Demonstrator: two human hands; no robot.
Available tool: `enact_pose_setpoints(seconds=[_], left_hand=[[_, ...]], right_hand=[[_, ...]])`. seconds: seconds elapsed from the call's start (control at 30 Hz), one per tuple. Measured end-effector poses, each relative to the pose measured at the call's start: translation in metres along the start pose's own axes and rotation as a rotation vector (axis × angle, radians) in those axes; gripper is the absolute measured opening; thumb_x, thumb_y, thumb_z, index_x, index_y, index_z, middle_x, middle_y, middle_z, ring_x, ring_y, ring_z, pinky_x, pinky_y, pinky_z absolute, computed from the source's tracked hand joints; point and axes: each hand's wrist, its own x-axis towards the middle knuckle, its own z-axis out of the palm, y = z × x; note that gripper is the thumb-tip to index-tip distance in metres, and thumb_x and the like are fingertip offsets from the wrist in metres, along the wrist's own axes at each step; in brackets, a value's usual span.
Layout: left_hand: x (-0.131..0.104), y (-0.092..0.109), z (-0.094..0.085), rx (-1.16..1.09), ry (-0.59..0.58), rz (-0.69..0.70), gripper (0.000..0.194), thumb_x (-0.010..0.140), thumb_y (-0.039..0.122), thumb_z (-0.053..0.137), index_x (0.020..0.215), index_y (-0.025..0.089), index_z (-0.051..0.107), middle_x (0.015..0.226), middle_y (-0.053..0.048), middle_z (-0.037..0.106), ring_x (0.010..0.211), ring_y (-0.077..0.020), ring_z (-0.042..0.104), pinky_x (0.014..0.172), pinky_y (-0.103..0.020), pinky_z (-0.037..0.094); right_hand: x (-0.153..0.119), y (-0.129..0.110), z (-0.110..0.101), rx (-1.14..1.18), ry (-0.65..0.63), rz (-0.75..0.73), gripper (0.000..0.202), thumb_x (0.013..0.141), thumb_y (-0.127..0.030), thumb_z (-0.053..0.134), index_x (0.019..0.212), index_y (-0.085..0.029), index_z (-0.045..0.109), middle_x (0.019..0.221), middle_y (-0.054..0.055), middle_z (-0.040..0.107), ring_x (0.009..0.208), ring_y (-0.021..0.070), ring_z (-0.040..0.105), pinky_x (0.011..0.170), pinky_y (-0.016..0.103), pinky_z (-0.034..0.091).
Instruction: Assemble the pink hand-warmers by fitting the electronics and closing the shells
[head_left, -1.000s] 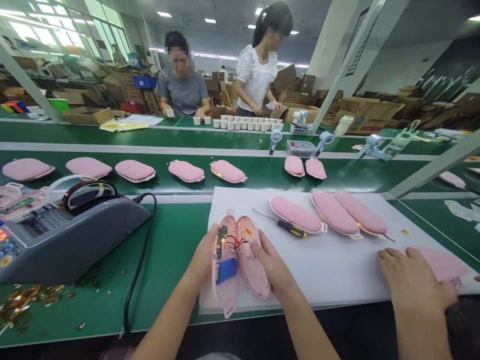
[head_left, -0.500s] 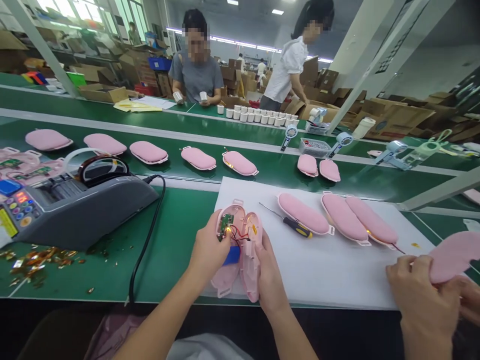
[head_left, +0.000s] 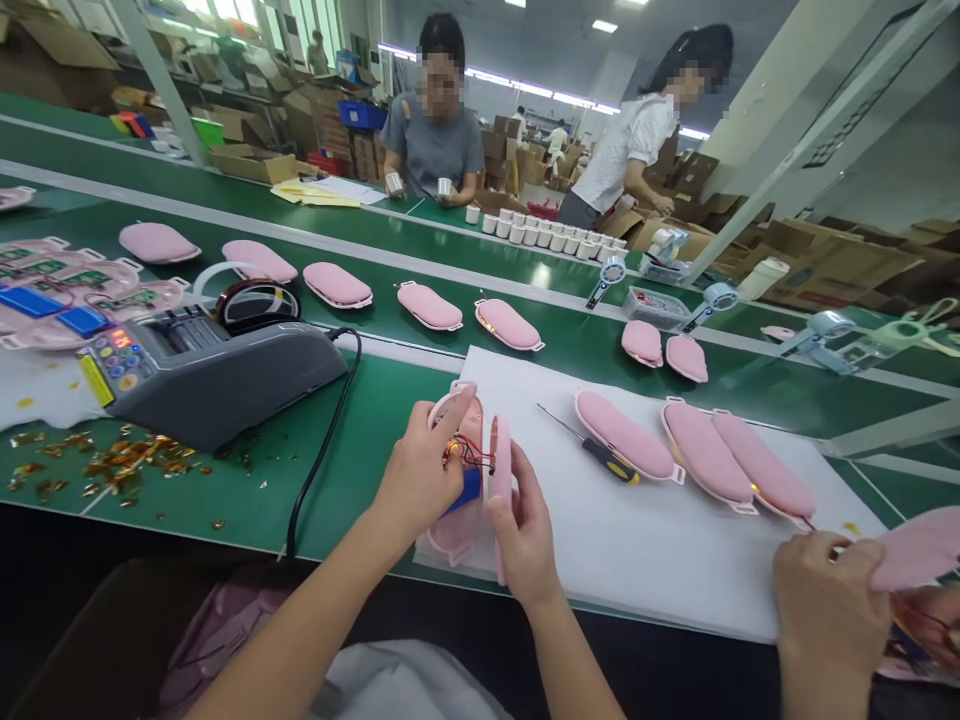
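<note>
Two shell halves: a pink open casing lies at the near left corner of the white sheet, one half flat under the left hand, the other half raised on edge by the right hand
Long axis: runs away from the person, near end at the sheet's front edge, far end toward the conveyor belt; the standing half shows its thin rim to the camera
Inside: red wires, a small lit spot and a blue battery show between the two halves
Left hand: palm down over the flat half, forefinger stretched along its far rim, the other fingers curled round the outer edge, gripping it
Right hand: thumb and fingers pinched on the upright half near its lower end, wrist pointing back to the body
Change: half a second ago the right half lay tilted open and showed its inner face; now it stands nearly vertical, closer to the left half, and the circuit board is hidden by the left fingers
Nearby: a screwdriver lies just right of the casing on the sheet, then three closed pink units; a grey tape dispenser sits to the left
Another person's hand: at the lower right, holding a pink cover
</note>
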Motion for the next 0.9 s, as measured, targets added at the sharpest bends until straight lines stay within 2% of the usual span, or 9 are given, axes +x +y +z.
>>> enact_pose_setpoints(seconds=[0.1,0.2,0.27,0.37,0.5,0.6,0.73,0.83,0.9], left_hand=[[0.001,0.0,-0.005,0.04,-0.038,0.003,0.057,0.077,0.007,0.044,0.127,0.032,0.056,0.104,-0.006,0.048,0.068,-0.0135,0.057,0.057,-0.025,0.048],[0.0,0.002,-0.004,0.026,-0.045,0.023,0.043,0.076,0.006,0.044,0.104,0.026,0.069,0.102,-0.006,0.048,0.073,-0.0146,0.058,0.059,-0.026,0.048],[0.0,0.004,-0.003,0.019,-0.044,0.053,0.038,0.077,0.006,0.042,0.094,0.024,0.071,0.1,-0.006,0.049,0.074,-0.0152,0.058,0.062,-0.026,0.049],[0.001,0.007,-0.005,0.01,-0.068,0.101,0.036,0.077,0.006,0.041,0.092,0.023,0.07,0.101,-0.007,0.048,0.074,-0.0151,0.056,0.062,-0.027,0.048],[0.004,0.011,-0.018,-0.067,-0.203,0.136,0.03,0.074,0.01,0.046,0.091,0.021,0.067,0.098,-0.006,0.045,0.062,-0.0119,0.05,0.055,-0.025,0.046],[0.006,0.012,-0.025,-0.144,-0.282,0.143,0.023,0.08,0.018,0.045,0.085,0.021,0.067,0.093,-0.004,0.045,0.06,-0.0118,0.049,0.057,-0.027,0.047],[0.007,0.009,-0.019,-0.175,-0.242,0.129,0.03,0.082,0.017,0.044,0.101,0.022,0.066,0.103,-0.007,0.048,0.065,-0.0134,0.055,0.06,-0.027,0.049],[0.005,0.011,-0.008,-0.134,-0.187,0.075,0.049,0.08,0.009,0.04,0.123,0.026,0.057,0.112,-0.008,0.048,0.067,-0.0137,0.057,0.06,-0.026,0.048],[0.003,0.015,-0.002,-0.108,-0.148,0.033,0.057,0.079,0.006,0.038,0.13,0.028,0.051,0.115,-0.007,0.049,0.066,-0.0132,0.057,0.059,-0.026,0.047]], right_hand=[[-0.002,0.003,0.001,-0.012,-0.025,-0.017,0.065,0.079,-0.043,0.065,0.137,-0.023,0.045,0.141,0.009,0.046,0.125,0.0287,0.048,0.102,0.042,0.042],[0.001,-0.002,0.002,0.041,-0.024,0.002,0.06,0.081,-0.042,0.063,0.136,-0.024,0.045,0.141,0.008,0.047,0.124,0.0269,0.049,0.102,0.041,0.042],[0.004,-0.007,0.003,0.114,-0.02,0.029,0.055,0.084,-0.042,0.059,0.134,-0.023,0.047,0.139,0.008,0.05,0.125,0.0265,0.048,0.103,0.04,0.042],[0.01,-0.012,0.005,0.246,-0.035,0.071,0.051,0.087,-0.044,0.054,0.132,-0.021,0.049,0.135,0.008,0.053,0.126,0.0273,0.047,0.105,0.044,0.039],[0.016,-0.016,0.007,0.348,-0.053,0.11,0.052,0.087,-0.043,0.054,0.133,-0.021,0.047,0.134,0.008,0.054,0.122,0.0279,0.05,0.105,0.046,0.039],[0.018,-0.017,0.009,0.353,-0.053,0.119,0.052,0.087,-0.043,0.054,0.133,-0.021,0.048,0.134,0.009,0.054,0.122,0.0285,0.051,0.104,0.047,0.04],[0.02,-0.017,0.01,0.325,-0.011,0.085,0.054,0.087,-0.044,0.053,0.136,-0.021,0.045,0.138,0.009,0.05,0.128,0.0281,0.045,0.107,0.047,0.036],[0.021,-0.017,0.013,0.342,-0.01,0.069,0.056,0.088,-0.042,0.054,0.139,-0.022,0.042,0.141,0.008,0.048,0.13,0.0267,0.044,0.108,0.046,0.035],[0.021,-0.018,0.016,0.339,-0.013,0.063,0.056,0.089,-0.041,0.053,0.14,-0.023,0.041,0.141,0.008,0.047,0.129,0.0259,0.044,0.109,0.046,0.034]])
